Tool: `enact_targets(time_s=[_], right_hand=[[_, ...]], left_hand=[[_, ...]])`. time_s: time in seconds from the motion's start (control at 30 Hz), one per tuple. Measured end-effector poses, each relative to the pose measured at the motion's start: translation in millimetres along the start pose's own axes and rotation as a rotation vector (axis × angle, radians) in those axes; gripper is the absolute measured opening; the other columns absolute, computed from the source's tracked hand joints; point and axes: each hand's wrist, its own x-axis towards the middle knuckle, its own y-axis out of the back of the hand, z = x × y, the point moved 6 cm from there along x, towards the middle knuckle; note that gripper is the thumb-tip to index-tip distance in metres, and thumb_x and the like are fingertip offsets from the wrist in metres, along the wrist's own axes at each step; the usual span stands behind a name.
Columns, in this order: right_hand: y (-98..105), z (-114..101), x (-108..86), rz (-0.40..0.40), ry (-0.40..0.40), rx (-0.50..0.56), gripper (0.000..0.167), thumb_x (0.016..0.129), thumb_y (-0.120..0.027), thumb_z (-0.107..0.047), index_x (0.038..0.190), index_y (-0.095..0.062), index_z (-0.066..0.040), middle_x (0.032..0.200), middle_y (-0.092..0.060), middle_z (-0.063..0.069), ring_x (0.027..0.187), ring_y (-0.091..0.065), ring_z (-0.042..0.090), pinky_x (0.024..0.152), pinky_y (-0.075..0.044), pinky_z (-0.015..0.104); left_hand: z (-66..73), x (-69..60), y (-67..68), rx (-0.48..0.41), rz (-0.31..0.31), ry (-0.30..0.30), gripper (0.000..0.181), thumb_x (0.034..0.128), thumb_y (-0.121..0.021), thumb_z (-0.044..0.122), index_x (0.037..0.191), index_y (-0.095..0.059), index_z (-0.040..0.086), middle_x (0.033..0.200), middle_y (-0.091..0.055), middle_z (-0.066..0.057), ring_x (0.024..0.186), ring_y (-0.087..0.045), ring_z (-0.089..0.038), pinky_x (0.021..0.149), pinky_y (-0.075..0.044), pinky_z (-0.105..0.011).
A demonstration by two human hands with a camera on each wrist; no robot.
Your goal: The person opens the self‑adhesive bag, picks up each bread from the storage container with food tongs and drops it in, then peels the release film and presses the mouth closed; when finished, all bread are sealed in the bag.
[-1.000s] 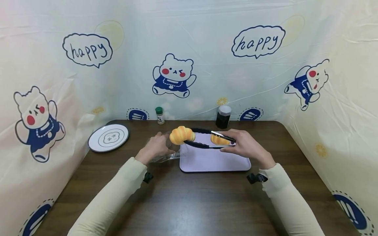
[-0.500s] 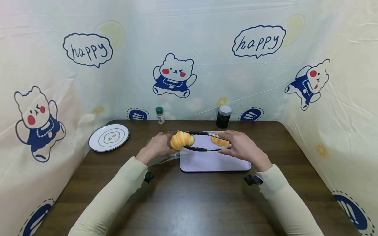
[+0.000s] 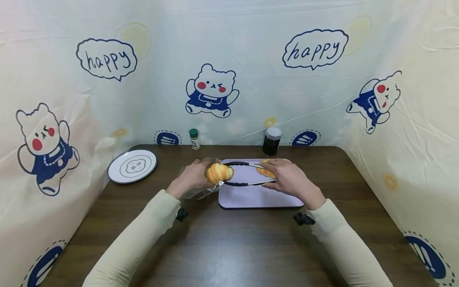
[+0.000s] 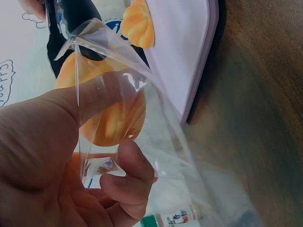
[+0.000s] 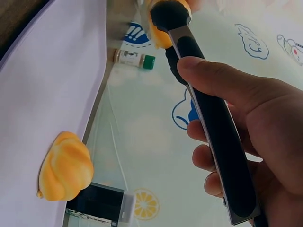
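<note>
we have the spiral-ridged bread roll (image 3: 219, 173) raised off the desk (image 3: 229, 247), by the mouth of a clear plastic bag (image 4: 175, 137). the left-wrist view shows part of it through the film; how far inside it sits, we cannot tell. our right hand (image 3: 290, 175) grips black-and-metal tongs (image 5: 218, 127), thumb on one arm and fingers curled on the other side, and the tongs' dark ends clasp the roll. our left hand (image 3: 191, 175) holds the bag with bent fingers, its thumb stretched along the roll behind the film.

a second roll (image 5: 66, 166) lies on the lilac tray (image 3: 259, 199), toward its far edge.

we judge the roll to be light and a little springy, so a firm squeeze may dent it. its ridges should give the tongs good purchase; we would clasp it across the middle, since a hold near one end could let it pivot. the bag looks thin, limp and slippery, likely to cling or fold inward, so we would take it by the rim and keep the mouth spread. the tongs look stiff and are best held partway along the arms.
</note>
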Motion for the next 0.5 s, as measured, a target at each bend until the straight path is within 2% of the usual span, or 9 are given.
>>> enact_targets(time_s=[0.23, 0.4, 0.5], right_hand=[[-1.5, -6.3, 2.0, 0.021, 0.032, -0.047, 0.069, 0.08, -0.081, -0.047, 0.137, -0.061, -0.014, 0.128, -0.068, 0.011, 0.119, -0.065, 0.029, 0.106, -0.049, 0.048], [-4.5, -5.9, 2.8, 0.003, -0.033, -0.063, 0.07, 0.079, -0.082, -0.048, 0.138, -0.06, -0.017, 0.128, -0.068, 0.01, 0.117, -0.065, 0.029, 0.104, -0.051, 0.047], [-6.9, -5.0, 2.9, -0.007, -0.063, -0.066, 0.07, 0.078, -0.082, -0.048, 0.138, -0.061, -0.016, 0.129, -0.068, 0.01, 0.117, -0.065, 0.029, 0.103, -0.052, 0.047]], left_hand=[[2.5, 0.0, 0.4, -0.026, -0.023, -0.037, 0.101, 0.072, -0.088, 0.038, 0.153, -0.036, 0.007, 0.144, -0.046, -0.029, 0.12, -0.056, -0.045, 0.1, -0.047, -0.063], [4.9, -1.3, -0.2, -0.047, -0.059, -0.056, 0.099, 0.0757, -0.086, 0.033, 0.155, -0.032, 0.009, 0.149, -0.044, -0.025, 0.127, -0.053, -0.043, 0.105, -0.045, -0.061], [7.2, -2.3, -0.1, -0.029, -0.064, -0.086, 0.092, 0.0771, -0.086, 0.03, 0.153, -0.037, 0.008, 0.145, -0.051, -0.021, 0.126, -0.055, -0.04, 0.104, -0.047, -0.059]])
